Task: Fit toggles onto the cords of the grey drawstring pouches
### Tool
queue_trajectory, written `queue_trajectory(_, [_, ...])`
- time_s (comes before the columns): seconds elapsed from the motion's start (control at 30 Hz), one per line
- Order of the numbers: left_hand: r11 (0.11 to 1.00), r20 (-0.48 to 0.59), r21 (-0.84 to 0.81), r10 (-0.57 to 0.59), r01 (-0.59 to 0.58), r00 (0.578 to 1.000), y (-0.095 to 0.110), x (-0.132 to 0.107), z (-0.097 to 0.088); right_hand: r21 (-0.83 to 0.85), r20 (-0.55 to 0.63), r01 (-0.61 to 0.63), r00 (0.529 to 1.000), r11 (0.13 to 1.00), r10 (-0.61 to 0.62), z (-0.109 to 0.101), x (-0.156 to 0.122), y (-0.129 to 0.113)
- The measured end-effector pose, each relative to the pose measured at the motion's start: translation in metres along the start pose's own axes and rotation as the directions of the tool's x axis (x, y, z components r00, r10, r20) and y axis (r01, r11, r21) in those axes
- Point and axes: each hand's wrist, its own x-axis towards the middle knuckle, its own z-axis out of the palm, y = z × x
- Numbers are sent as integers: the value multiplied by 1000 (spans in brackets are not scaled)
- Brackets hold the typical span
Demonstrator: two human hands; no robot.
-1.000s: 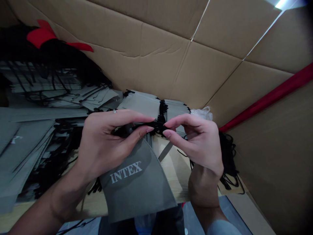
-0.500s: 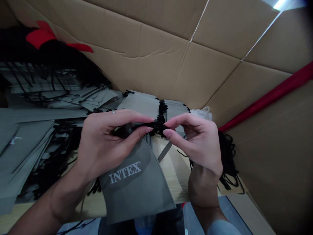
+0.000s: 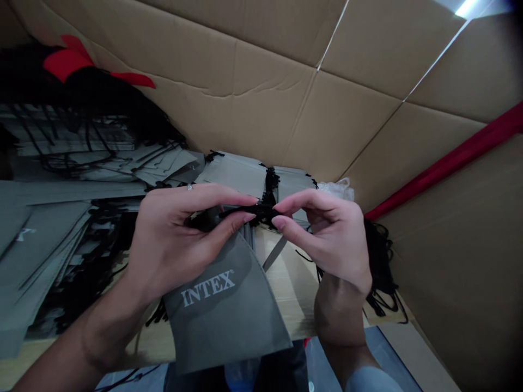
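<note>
A grey fabric pouch (image 3: pixel 232 321) printed INTEX hangs below my left hand (image 3: pixel 180 234), its flat lower part tilted over the table's front edge. Between thumb and forefinger, my left hand pinches the black cord (image 3: pixel 241 208) at the pouch's top. My right hand (image 3: pixel 330 234) is closed in a pinch on the other end of the same black cord, just right of the left fingertips. The fingertips nearly meet, and the small dark piece between them is too dark to make out in detail.
Stacks of grey pouches (image 3: pixel 53 228) with black cords fill the left. More pouch stacks (image 3: pixel 237 171) stand at the back against a cardboard wall (image 3: pixel 245 98). A bundle of black cords (image 3: pixel 379 261) lies at right, beside clear plastic (image 3: pixel 339 188). A red strip (image 3: pixel 449 163) crosses the right wall.
Both hands keep their pinch almost unmoved. The hanging pouch has swung very slightly to the left.
</note>
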Motion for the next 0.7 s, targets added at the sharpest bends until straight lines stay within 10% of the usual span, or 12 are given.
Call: queue_trajectory(0.7, [998,17,-62,28,-27,999,-2,1,0,-4,25,-13,1000,1000,13,-1,1,-3])
